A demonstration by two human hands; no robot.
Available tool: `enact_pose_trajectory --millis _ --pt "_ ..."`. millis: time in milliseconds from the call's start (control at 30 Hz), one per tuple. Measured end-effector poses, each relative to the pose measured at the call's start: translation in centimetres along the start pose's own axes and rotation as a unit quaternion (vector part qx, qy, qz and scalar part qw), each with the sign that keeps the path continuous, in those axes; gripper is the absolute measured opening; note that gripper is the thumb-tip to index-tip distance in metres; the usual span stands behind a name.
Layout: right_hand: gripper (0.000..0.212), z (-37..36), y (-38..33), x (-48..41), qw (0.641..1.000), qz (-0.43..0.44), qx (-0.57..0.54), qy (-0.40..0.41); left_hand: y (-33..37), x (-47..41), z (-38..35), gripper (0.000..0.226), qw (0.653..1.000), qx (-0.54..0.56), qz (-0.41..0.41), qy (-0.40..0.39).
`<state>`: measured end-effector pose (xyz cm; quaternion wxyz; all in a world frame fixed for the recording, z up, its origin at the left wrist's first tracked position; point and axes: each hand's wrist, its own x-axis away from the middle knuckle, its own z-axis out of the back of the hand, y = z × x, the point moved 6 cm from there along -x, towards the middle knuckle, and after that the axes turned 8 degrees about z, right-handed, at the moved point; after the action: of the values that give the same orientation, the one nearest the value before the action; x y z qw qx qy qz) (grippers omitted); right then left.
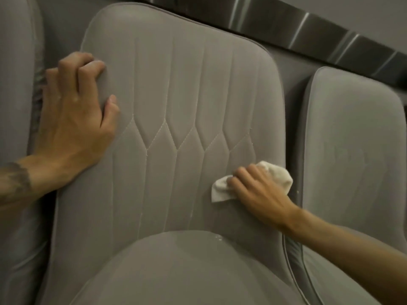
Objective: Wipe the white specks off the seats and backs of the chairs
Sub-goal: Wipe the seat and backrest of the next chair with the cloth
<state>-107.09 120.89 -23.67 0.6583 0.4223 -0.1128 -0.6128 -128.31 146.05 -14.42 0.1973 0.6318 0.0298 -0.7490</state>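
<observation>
Working on the chair back [176, 95] of the middle chair: the backrest pass, judging by the grip, with the seat not yet reached. Pressing a bunched white cloth [221, 191] against the lower right corner of that back, just inside its right edge. Gripping the cloth with the right hand [258, 193], fingers [242, 173] curled down over the wad and clamped on it. One flap sticking out to the left past the fingertips, a rounded lump bulging out above the knuckles. Bracing with the left hand [72, 115] at the upper left edge of the back, fingers bent and hooked over the piping, thumb laid on the front face, clamped on the chair and apparently steadying it.

Spotting a small cluster of white specks [217, 237] lower down, in the crease where the back meets the rear edge of the seat [187, 274] — below and a little left of the cloth, apart from it. Noting faint pale traces along the stitched seams at the lower middle of the back, hard to tell from thread.

Next, probably: drag the cloth down and leftward into that crease, pressing firmly so the specks lift rather than smear into the nap, then carry on across the seat. Expect the crease to trap crumbs — push the flap in with the fingertips.
</observation>
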Motion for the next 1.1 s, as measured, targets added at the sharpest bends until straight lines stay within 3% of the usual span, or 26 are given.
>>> enact_pose_trajectory --millis 33,100,200,267,333,467,567,633,700,767,933,1000,1100 --pt "0.020 -0.1 0.0 0.1 1.000 0.017 0.006 -0.024 0.0 -0.1 0.0 0.044 1.000 0.002 0.003 -0.006" --pt "0.021 1.5 2.4 -1.9 1.000 -0.004 0.012 0.009 0.1 -0.1 0.0 0.044 1.000 -0.002 0.003 -0.014" --pt "0.019 4.9 7.9 -5.1 0.980 -0.151 0.007 0.132 0.1 -0.1 0.1 0.044 1.000 -0.010 -0.001 -0.013" --pt "0.014 4.2 7.1 -4.8 0.971 -0.193 -0.002 0.143 0.1 -0.2 0.1 0.044 1.000 -0.011 0.001 -0.013" --pt "0.009 1.8 3.0 -3.2 0.984 -0.145 -0.006 0.104 0.0 -0.2 0.0 0.044 1.000 -0.013 0.004 -0.013" --pt "0.006 -1.9 -4.8 0.3 0.999 0.039 -0.027 -0.006 0.0 -0.2 0.0 0.044 1.000 -0.022 0.007 -0.012" --pt "0.018 -1.1 -4.2 -1.0 0.993 0.118 0.000 -0.032 0.2 -0.2 0.1 0.046 1.000 -0.021 0.013 -0.019" --pt "0.015 0.5 -0.6 -3.3 0.998 0.061 0.010 0.017 0.2 -0.2 0.3 0.046 0.999 -0.027 0.011 -0.017" --pt "0.010 1.8 3.1 -4.7 0.995 -0.070 0.003 0.074 0.3 -0.2 0.3 0.046 0.999 -0.032 0.009 -0.014" --pt "0.012 1.4 2.9 -4.5 0.988 -0.130 -0.007 0.084 0.3 -0.3 0.3 0.046 0.999 -0.028 0.010 -0.021" --pt "0.012 -1.9 -4.8 -2.0 0.997 0.073 -0.021 0.004 0.2 -0.2 0.2 0.049 0.999 -0.022 0.015 -0.031" --pt "0.019 -1.2 -2.9 -3.1 0.998 0.054 -0.005 0.037 0.2 -0.3 0.1 0.050 0.999 -0.023 0.017 -0.034" --pt "0.021 2.2 3.4 -7.6 0.988 -0.051 -0.017 0.141 0.2 -0.4 0.1 0.052 0.999 -0.023 0.023 -0.038"
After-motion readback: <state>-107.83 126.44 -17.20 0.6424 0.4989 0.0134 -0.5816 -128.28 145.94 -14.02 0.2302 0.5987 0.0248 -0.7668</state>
